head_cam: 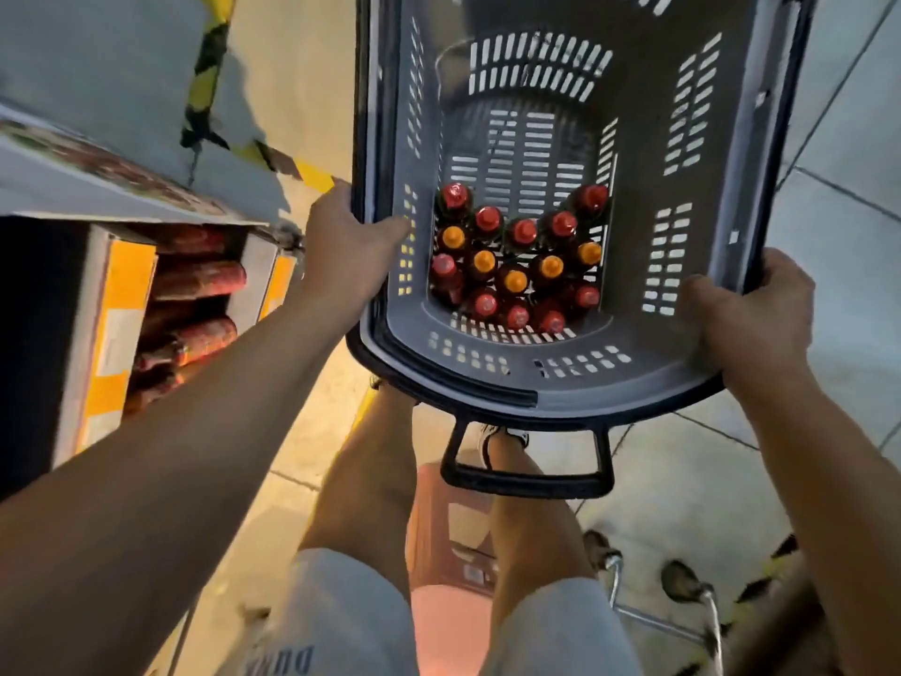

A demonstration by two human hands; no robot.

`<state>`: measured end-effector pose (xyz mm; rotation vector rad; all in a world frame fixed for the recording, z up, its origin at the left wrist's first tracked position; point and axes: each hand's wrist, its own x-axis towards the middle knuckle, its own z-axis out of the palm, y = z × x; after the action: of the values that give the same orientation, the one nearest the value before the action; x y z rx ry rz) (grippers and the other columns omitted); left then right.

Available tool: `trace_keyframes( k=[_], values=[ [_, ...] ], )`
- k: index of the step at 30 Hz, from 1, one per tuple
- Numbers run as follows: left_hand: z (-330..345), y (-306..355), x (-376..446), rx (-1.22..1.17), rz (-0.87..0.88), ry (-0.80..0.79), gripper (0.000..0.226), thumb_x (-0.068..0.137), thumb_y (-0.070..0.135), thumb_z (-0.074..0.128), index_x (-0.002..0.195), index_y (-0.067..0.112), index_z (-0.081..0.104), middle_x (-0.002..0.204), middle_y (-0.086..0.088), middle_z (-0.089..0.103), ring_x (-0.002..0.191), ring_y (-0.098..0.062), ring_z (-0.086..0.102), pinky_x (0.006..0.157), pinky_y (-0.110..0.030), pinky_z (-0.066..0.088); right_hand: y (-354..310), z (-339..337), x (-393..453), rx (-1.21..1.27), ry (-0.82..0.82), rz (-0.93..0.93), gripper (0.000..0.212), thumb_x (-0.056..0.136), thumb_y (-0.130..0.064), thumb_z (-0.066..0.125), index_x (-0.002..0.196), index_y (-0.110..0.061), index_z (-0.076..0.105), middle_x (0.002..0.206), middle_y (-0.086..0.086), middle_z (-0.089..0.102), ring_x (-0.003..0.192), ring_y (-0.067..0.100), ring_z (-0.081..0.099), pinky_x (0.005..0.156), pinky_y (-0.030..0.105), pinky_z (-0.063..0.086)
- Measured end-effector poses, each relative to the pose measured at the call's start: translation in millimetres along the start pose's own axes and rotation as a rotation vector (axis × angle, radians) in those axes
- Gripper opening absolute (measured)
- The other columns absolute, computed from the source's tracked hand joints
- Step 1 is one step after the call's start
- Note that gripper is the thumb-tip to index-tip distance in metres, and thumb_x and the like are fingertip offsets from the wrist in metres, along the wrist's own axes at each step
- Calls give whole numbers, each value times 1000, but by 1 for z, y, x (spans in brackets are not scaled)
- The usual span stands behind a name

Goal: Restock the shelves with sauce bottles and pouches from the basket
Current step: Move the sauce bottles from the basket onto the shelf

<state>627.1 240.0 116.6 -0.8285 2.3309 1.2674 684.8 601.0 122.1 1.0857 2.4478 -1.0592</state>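
Left hand (347, 246) and right hand (748, 314) each grip the rim of the grey basket (760, 153), centre frame. Red- and orange-capped sauce bottles (517, 258) stand inside; shelves (195, 285) at left.

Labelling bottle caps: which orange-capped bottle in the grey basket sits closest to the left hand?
The orange-capped bottle at the cluster's left edge, second row from the far end. It is nearest the left hand; the other orange caps sit further right.

A shop: plastic shopping basket (760, 153) full of sauce bottles (517, 258), shelves (195, 280) packed with goods, tiled floor (838, 197)
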Motion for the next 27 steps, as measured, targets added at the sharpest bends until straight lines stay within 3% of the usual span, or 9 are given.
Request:
trace_keyframes(
  k=[5, 8, 11, 13, 16, 22, 26, 27],
  values=[
    [0, -49, -16, -77, -43, -10, 14, 76, 24, 72, 86, 31, 65, 83, 9, 72, 74, -9, 70, 70, -35, 61, 22, 29, -10, -50, -24, -32, 48, 70, -33, 74, 116, -23, 67, 103, -6, 74, 82, 2, 70, 68, 20, 56],
    [-1, -82, -13, -66, -58, -69, 17, 81, 29, 78, 95, 28, 69, 88, 9, 73, 77, -4, 70, 68, -29, 60, 25, 49, -8, -115, -15, -47, 55, 66, -39, 73, 119, -22, 67, 104, -5, 73, 79, 3, 69, 61, 15, 50],
    [-3, -115, -2, -53, -15, -161, 21, 83, 32, 82, 99, 23, 72, 89, 7, 74, 79, -1, 70, 74, -33, 61, 32, 72, 6, -180, 3, -67, 58, 64, -37, 73, 119, -20, 70, 106, 3, 76, 89, 17, 73, 73, 35, 62],
    [-5, -136, 5, -25, -6, -191, 27, 84, 34, 82, 104, 19, 72, 94, 3, 75, 84, -10, 72, 79, -39, 61, 39, 94, 16, -192, -41, -62, 60, 67, -35, 76, 124, -16, 68, 112, 8, 75, 100, 27, 74, 87, 50, 62],
    [0, -163, 14, 25, 4, -188, 38, 87, 39, 78, 112, 13, 67, 102, -5, 72, 90, -21, 70, 82, -46, 60, 56, 119, 24, -202, -33, -67, 59, 74, -37, 77, 125, -10, 66, 116, 13, 74, 105, 33, 73, 91, 56, 59],
    [5, -202, 19, 34, 12, -116, 42, 91, 41, 72, 121, 14, 61, 112, -5, 68, 99, -23, 66, 89, -48, 57, 73, 152, 13, -196, 37, -172, 49, 71, -35, 72, 118, -23, 68, 105, 2, 77, 92, 21, 76, 79, 49, 64],
    [13, -204, 21, -25, 88, -33, 32, 88, 36, 68, 110, 14, 61, 101, -4, 67, 88, -20, 65, 75, -43, 57, 78, 154, 21, -218, 67, -279, 52, 70, -35, 70, 119, -19, 69, 103, -1, 76, 90, 16, 74, 79, 26, 60],
    [15, -205, 23, -42, 110, -25, 30, 87, 34, 67, 108, 13, 62, 98, -4, 68, 85, -20, 66, 70, -43, 56, 79, 154, 23, -231, 77, -295, 54, 70, -37, 70, 121, -19, 68, 105, 0, 76, 90, 16, 74, 81, 29, 60]
  ],
)
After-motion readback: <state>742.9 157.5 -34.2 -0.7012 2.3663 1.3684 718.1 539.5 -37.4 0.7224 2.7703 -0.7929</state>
